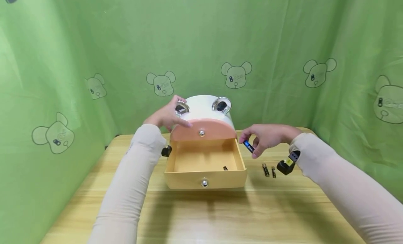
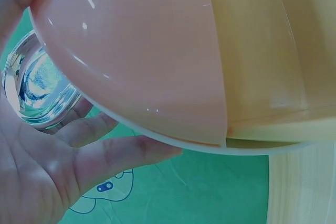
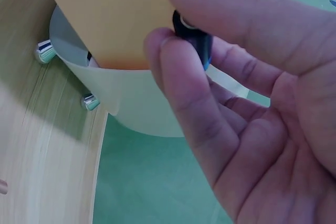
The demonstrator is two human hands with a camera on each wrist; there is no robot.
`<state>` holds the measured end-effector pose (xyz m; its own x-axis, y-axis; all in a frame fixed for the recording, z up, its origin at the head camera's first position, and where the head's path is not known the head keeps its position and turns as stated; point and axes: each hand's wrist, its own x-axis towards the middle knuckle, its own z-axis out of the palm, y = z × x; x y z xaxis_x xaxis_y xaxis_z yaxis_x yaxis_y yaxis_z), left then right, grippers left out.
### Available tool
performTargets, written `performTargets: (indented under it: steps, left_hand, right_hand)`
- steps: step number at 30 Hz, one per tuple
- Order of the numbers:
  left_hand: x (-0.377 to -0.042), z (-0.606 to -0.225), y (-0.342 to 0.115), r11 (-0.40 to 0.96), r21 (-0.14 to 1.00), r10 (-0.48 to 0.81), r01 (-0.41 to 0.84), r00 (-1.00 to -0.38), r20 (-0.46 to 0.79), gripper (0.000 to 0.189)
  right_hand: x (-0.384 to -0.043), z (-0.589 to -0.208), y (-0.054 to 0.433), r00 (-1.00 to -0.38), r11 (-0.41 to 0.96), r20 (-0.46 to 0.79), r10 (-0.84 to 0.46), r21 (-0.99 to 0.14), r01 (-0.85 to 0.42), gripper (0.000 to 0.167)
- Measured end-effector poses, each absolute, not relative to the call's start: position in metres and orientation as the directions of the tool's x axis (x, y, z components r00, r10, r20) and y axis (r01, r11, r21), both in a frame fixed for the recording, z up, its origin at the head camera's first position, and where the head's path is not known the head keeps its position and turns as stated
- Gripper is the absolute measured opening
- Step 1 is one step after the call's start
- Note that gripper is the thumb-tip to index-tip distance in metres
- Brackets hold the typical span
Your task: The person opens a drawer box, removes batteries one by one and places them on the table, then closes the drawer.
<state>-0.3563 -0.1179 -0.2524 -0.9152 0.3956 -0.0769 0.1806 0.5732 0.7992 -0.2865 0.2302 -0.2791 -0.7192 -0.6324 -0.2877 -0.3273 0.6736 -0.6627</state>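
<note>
A frog-shaped drawer box, its white top fitted with two silver-ringed eyes, stands on the table. Its lower yellow drawer is pulled out; the pink upper drawer is closed. Inside the yellow drawer, near its front right corner, lies a small dark battery. My left hand grips the box's upper left side, with the thumb on the front and fingers around the left eye. Beside the drawer's right wall, my right hand pinches a blue and black battery between thumb and fingertips above the table.
Two more dark batteries, a larger one and a thinner one, lie on the wooden table right of the drawer. A green curtain with bear-head prints surrounds the table at the back and sides.
</note>
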Motion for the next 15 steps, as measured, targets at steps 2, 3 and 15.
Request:
performTargets:
  steps: [2, 3, 15]
  left_hand:
    - [-0.356, -0.253, -0.118, 0.569, 0.803, 0.396, 0.176, -0.915, -0.079, 0.100]
    - [-0.356, -0.253, -0.118, 0.568, 0.804, 0.396, 0.175, -0.915, -0.081, 0.100]
    - [-0.357, -0.252, -0.119, 0.572, 0.800, 0.395, 0.182, -0.916, -0.074, 0.101]
  right_hand:
    - [-0.287, -0.281, 0.232, -0.725, 0.676, -0.287, -0.626, -0.664, -0.321, 0.060]
    - [-0.287, -0.281, 0.233, -0.729, 0.678, -0.289, -0.621, -0.664, -0.315, 0.060]
    - [-0.289, -0.291, 0.242, -0.749, 0.681, -0.285, -0.598, -0.673, -0.287, 0.057]
